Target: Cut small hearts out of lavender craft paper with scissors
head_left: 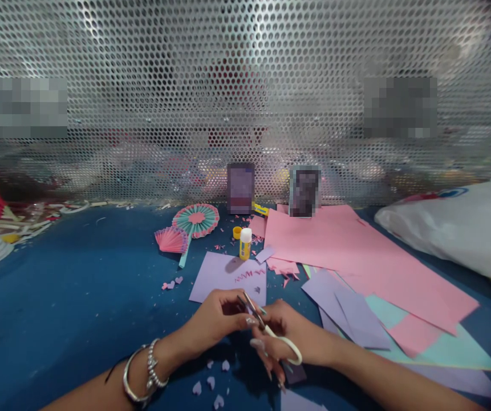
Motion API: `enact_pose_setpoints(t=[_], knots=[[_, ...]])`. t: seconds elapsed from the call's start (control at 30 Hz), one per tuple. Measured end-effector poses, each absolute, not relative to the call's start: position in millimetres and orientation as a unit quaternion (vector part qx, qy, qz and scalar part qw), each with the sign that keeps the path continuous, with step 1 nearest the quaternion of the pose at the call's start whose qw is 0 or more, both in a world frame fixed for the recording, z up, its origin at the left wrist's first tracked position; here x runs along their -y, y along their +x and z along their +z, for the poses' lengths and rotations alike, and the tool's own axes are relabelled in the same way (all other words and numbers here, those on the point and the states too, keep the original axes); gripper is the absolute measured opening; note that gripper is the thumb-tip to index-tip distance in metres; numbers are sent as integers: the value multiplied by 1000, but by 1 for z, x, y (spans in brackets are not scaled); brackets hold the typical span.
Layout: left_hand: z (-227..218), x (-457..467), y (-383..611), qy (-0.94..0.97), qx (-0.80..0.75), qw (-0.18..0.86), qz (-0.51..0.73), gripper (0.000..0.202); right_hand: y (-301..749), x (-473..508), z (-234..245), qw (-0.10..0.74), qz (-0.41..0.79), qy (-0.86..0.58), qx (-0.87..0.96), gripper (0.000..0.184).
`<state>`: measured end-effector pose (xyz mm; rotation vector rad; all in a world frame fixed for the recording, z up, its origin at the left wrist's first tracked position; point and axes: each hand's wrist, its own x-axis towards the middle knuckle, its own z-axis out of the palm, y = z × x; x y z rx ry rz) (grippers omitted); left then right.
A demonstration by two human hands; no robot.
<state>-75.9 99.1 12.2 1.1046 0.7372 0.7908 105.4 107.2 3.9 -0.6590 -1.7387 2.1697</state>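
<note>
My right hand [281, 334] is wrapped round a pair of scissors [285, 344] with cream handles, the blades angled up and to the left. Close against the blades, my left hand [226, 313] has its fingers pinched together; what they hold is too small and hidden to make out. Beneath and behind both hands lies a sheet of lilac paper [217, 277] with reddish scribbles. Several small lilac paper hearts [211, 382] are scattered in front of my left hand. A glue stick [245, 245] stands uncapped at the lilac sheet's far edge, its yellow cap [237, 232] beside it.
A round pleated paper fan [196, 220] and a small pink fan [171, 240] lie at the back left. Pink sheets [313, 240] and lilac pieces [348, 311] overlap on the right, near a white plastic bag [450, 228]. A perforated metal panel [163, 103] stands behind.
</note>
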Motion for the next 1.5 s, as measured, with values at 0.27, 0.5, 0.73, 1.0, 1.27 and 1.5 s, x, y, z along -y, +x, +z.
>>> enact_pose_setpoints(t=[0.27,0.5,0.73,1.0,1.27,1.5], knots=[[14,-100,-75,511,-343,704,354,14,106,-109,4,138,779,-217,572,33],[15,-98,-76,536,-330,695,348,19,108,-109,2,143,773,-213,580,32],[17,-98,-76,541,-336,690,344,22,105,-108,8,158,748,-232,601,39],[-3,-96,-73,520,-403,629,414,45,103,-107,1,215,712,-268,612,31],[9,-86,-69,610,-458,549,341,31,100,-105,-6,238,672,-286,640,18],[15,-86,-69,618,-473,531,335,31,98,-104,-4,230,669,-301,640,10]])
